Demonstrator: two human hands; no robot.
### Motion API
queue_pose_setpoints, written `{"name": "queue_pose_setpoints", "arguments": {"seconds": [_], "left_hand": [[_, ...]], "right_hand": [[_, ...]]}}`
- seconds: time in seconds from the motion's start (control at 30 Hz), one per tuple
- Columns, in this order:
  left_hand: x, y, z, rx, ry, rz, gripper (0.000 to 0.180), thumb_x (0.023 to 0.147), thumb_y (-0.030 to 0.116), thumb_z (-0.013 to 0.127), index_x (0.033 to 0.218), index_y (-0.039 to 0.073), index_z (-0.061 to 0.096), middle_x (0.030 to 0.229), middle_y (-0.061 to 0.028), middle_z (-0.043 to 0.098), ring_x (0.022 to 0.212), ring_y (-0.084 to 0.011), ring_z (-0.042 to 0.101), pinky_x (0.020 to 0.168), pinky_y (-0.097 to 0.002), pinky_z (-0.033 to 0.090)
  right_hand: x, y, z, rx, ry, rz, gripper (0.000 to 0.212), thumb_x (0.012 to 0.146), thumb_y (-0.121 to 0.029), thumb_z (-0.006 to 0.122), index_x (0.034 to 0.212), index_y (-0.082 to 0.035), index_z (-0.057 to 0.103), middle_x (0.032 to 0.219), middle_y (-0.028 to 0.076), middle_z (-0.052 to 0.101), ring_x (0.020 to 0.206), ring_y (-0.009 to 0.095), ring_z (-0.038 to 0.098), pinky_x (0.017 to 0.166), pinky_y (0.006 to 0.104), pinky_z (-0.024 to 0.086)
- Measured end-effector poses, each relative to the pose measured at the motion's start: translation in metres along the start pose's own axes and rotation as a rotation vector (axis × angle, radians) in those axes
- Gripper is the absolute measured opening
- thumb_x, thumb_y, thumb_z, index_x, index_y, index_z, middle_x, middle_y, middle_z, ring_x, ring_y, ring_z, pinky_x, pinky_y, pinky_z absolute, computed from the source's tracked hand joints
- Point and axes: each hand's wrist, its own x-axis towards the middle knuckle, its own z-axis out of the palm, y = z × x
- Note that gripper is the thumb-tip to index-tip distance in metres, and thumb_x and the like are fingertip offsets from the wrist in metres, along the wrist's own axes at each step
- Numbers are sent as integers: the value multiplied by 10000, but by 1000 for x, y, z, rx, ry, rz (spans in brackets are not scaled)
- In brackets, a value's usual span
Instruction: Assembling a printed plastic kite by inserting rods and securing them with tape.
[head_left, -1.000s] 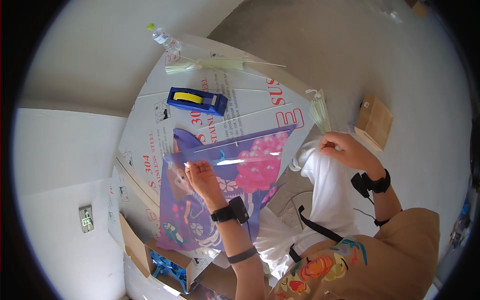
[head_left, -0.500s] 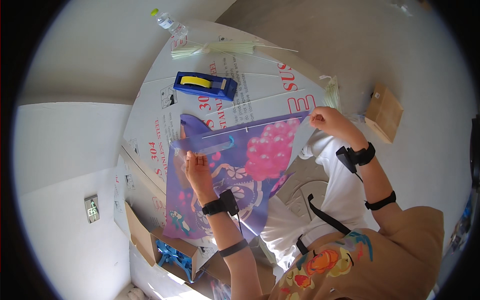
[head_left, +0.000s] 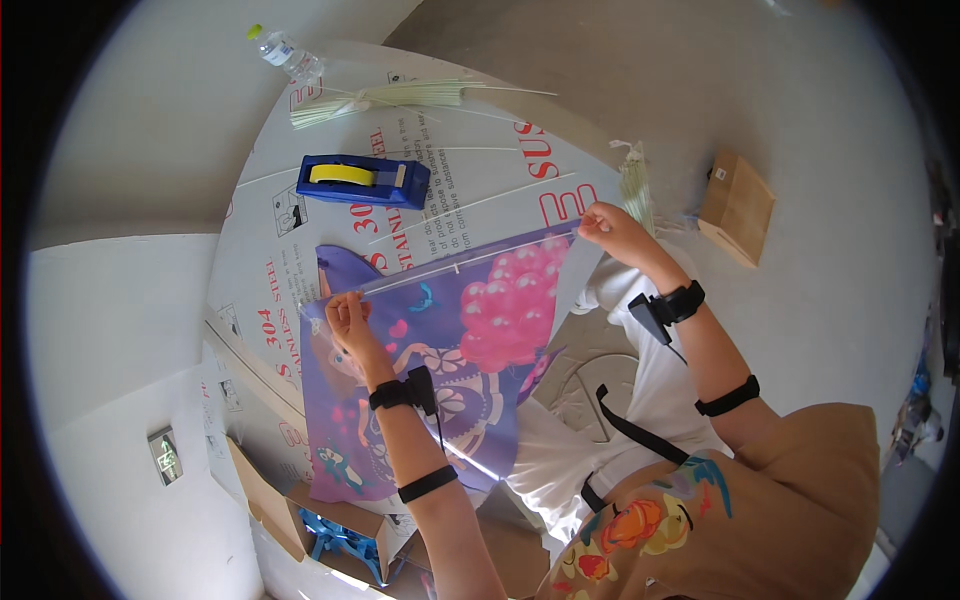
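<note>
A purple printed sheet point(head_left: 345, 430) with pink balloons and a cartoon figure lies over the near side of the table and my lap. Along its upper edge runs a thin white rod point(head_left: 457, 268). A shiny strip of clear tape point(head_left: 520, 247) stretches beside the rod between my hands. Fingers pinched, my left hand point(head_left: 348, 318) is at the strip's left end, over the sheet's upper left. My right hand point(head_left: 612, 228) is closed at the right end, by the sheet's upper right corner. Beyond the sheet sits a blue tape dispenser point(head_left: 364, 181) with a yellow core.
Bundles of thin pale rods lie at the table's far edge point(head_left: 400, 94) and right edge point(head_left: 636, 190). A water bottle point(head_left: 288, 55) stands far left. Near left, an open cardboard box point(head_left: 290, 520) holds blue pieces point(head_left: 340, 541). A brown carton point(head_left: 737, 208) rests on the floor at right.
My left hand has risen toward the sheet's upper edge. The clear strip now lies alongside the rod instead of slanting below it. The whole view has shifted, moving the scene left.
</note>
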Motion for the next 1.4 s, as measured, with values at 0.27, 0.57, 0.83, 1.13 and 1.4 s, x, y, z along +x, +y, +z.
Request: {"name": "queue_pose_setpoints", "arguments": {"seconds": [0.27, 0.57, 0.83, 1.13, 1.4], "left_hand": [[1, -16, -2, 137, 35, 0, 69, 927, 129, 617, 917, 98, 557, 799, 26, 590, 689, -44, 494, 623, -193, 398], [16, -31, -18, 321, 99, 54, 76, 864, 110, 688, 877, 42, 657, 788, 19, 616, 699, -53, 523, 620, -200, 413], [17, -33, -10, 394, 125, 53, 123, 851, 112, 701, 900, 2, 682, 813, -7, 650, 725, -75, 557, 650, -211, 438], [21, -38, -16, 445, 124, 100, 115, 849, 104, 695, 880, -7, 684, 786, -15, 654, 688, -88, 556, 617, -228, 441], [26, -41, -17, 576, 166, 108, 137, 836, 127, 710, 846, -9, 699, 769, -55, 675, 676, -122, 574, 612, -260, 454]], "right_hand": [[5, 9, 13, 63, -14, 61, 156, 872, -131, 616, 965, -16, 563, 798, 85, 637, 731, 224, 626, 670, 316, 490], [3, 17, 30, 42, 180, 10, 267, 849, -32, 643, 1001, -36, 423, 887, 89, 589, 752, 176, 612, 691, 289, 498], [6, 15, 30, -57, 220, -13, 270, 827, -25, 655, 979, -28, 433, 842, 117, 598, 778, 253, 630, 696, 339, 495], [9, 11, 38, -129, 232, -21, 272, 814, -44, 669, 966, -39, 443, 820, 106, 592, 756, 255, 626, 675, 358, 486], [10, 10, 38, -142, 201, 36, 294, 814, -46, 685, 951, -51, 425, 847, 78, 569, 758, 208, 621, 687, 320, 490]]}}
